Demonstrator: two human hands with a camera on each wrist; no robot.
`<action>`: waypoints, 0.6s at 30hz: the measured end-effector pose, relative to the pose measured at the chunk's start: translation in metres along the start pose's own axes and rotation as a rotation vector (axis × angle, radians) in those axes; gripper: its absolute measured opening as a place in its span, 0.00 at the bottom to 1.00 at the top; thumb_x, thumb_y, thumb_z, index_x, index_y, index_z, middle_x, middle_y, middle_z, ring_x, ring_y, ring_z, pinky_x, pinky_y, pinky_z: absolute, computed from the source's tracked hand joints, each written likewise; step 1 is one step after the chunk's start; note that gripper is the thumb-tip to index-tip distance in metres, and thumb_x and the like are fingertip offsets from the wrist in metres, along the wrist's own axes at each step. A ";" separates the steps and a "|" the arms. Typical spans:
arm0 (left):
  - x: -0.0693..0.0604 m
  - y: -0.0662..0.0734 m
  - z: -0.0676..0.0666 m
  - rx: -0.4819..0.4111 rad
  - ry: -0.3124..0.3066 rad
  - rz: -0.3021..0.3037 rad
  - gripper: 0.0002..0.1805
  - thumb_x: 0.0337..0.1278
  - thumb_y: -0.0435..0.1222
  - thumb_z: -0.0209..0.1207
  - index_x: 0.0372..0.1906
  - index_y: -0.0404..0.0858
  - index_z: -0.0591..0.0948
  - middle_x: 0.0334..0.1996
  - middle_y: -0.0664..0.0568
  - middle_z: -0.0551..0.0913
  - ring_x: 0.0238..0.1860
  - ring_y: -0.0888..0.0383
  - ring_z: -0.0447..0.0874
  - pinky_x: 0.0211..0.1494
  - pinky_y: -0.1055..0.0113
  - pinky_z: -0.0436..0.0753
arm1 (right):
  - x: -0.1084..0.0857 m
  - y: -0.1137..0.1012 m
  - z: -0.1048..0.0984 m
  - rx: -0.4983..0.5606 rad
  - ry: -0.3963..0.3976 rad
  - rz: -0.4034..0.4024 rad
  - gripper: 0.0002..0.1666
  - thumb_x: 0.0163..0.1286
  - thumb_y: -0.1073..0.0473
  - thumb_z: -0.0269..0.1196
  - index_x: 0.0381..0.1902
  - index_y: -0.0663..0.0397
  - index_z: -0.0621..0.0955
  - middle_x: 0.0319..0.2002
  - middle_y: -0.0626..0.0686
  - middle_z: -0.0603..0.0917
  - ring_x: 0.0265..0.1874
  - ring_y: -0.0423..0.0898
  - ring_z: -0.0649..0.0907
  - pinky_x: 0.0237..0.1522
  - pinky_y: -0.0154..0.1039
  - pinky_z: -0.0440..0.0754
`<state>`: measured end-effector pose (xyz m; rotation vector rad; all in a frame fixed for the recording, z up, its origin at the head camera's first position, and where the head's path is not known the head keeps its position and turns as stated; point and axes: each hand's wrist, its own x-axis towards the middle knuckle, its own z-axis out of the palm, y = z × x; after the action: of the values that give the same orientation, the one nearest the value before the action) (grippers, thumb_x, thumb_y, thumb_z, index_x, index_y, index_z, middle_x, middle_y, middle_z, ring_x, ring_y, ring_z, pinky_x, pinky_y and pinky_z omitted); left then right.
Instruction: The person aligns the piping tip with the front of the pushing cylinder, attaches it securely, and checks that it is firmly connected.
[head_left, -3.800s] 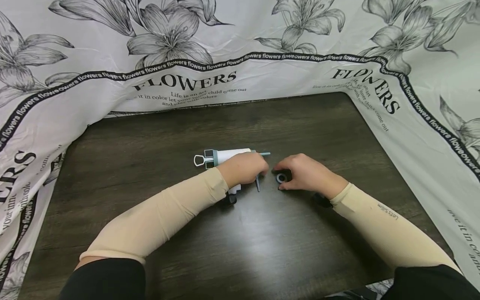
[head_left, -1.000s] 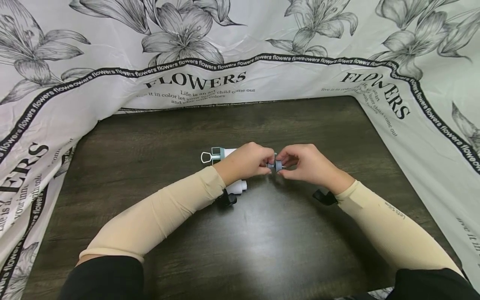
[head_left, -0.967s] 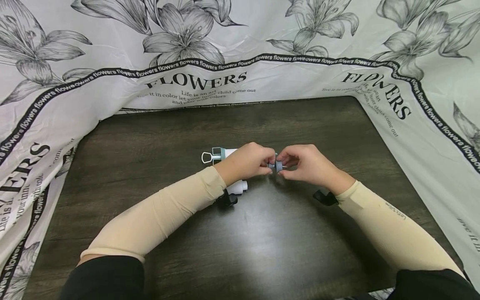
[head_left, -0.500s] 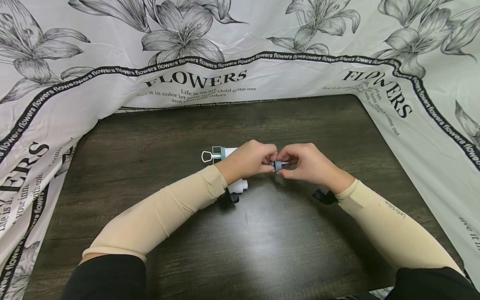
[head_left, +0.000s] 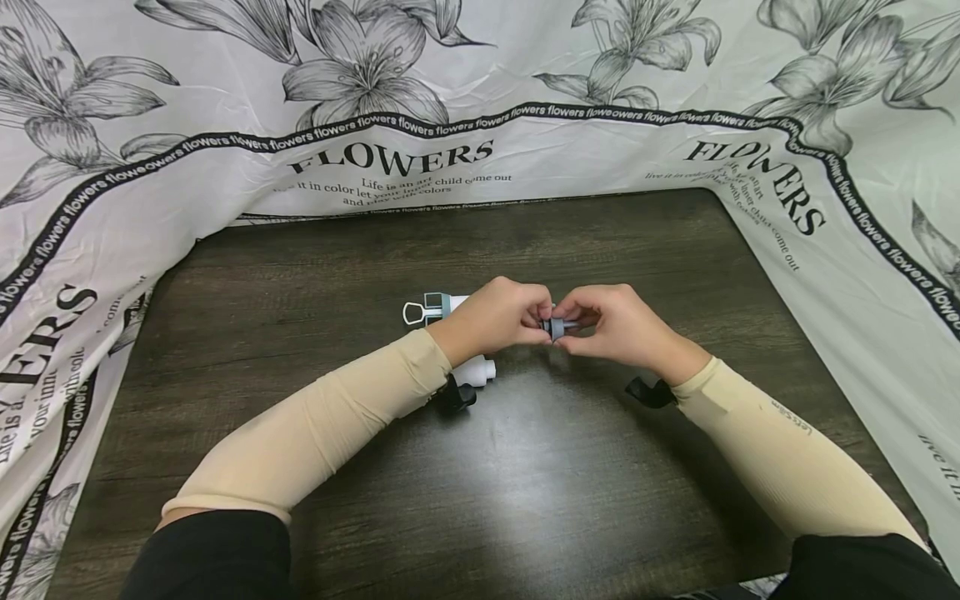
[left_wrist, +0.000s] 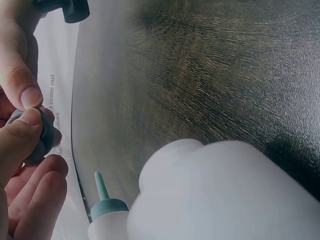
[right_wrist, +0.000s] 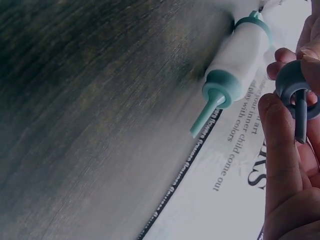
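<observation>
My left hand (head_left: 504,315) pinches a grey-blue tapered nozzle (right_wrist: 300,117) between thumb and fingers. Facing it, my right hand (head_left: 618,332) grips a matching grey-blue ring collar (head_left: 557,328). The two pieces meet, and the nozzle's narrow tip passes through the collar towards the right palm. Fingers hide part of both; how tightly they fit, I cannot tell. Under the left wrist lies a white bottle (left_wrist: 225,192) with a bare neck. Behind the left hand lies a white and teal syringe-like tube (right_wrist: 237,57) with a looped handle and a teal spout.
Both hands are above a dark wood-grain table (head_left: 517,500). A white flower-printed cloth (head_left: 585,158) hangs behind and along the sides. Black mounts, one at the left wrist (head_left: 457,394) and one at the right (head_left: 648,392), stick out beneath the sleeves.
Earlier the hands were apart, with the nozzle in the left and the collar in the right. They have since come together, and the nozzle is now in the collar. Over the last second they shift only slightly.
</observation>
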<state>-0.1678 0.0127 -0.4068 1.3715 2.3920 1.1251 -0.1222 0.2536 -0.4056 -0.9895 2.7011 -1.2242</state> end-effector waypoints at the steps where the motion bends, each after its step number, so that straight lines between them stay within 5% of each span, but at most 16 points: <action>1: 0.000 0.000 0.000 -0.014 0.002 -0.006 0.14 0.55 0.33 0.79 0.39 0.36 0.84 0.36 0.51 0.92 0.39 0.65 0.92 0.43 0.77 0.84 | 0.000 0.000 0.000 0.008 0.004 0.002 0.18 0.57 0.69 0.80 0.44 0.53 0.88 0.39 0.45 0.90 0.39 0.45 0.91 0.44 0.36 0.88; 10: 0.000 0.001 0.002 -0.206 0.008 -0.071 0.13 0.54 0.25 0.77 0.42 0.32 0.85 0.40 0.46 0.92 0.42 0.58 0.94 0.45 0.75 0.85 | -0.001 0.002 -0.001 0.054 0.032 0.020 0.17 0.57 0.70 0.81 0.43 0.54 0.88 0.38 0.46 0.90 0.38 0.42 0.90 0.43 0.36 0.88; 18: 0.001 0.000 0.001 -0.146 0.028 -0.050 0.06 0.62 0.26 0.71 0.41 0.34 0.85 0.39 0.48 0.92 0.41 0.62 0.93 0.45 0.76 0.85 | 0.000 0.004 -0.004 0.021 0.046 0.002 0.17 0.57 0.69 0.81 0.43 0.53 0.89 0.37 0.44 0.90 0.36 0.40 0.90 0.42 0.35 0.88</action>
<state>-0.1676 0.0136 -0.4068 1.2510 2.2980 1.2855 -0.1252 0.2579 -0.4057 -0.9680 2.7161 -1.2882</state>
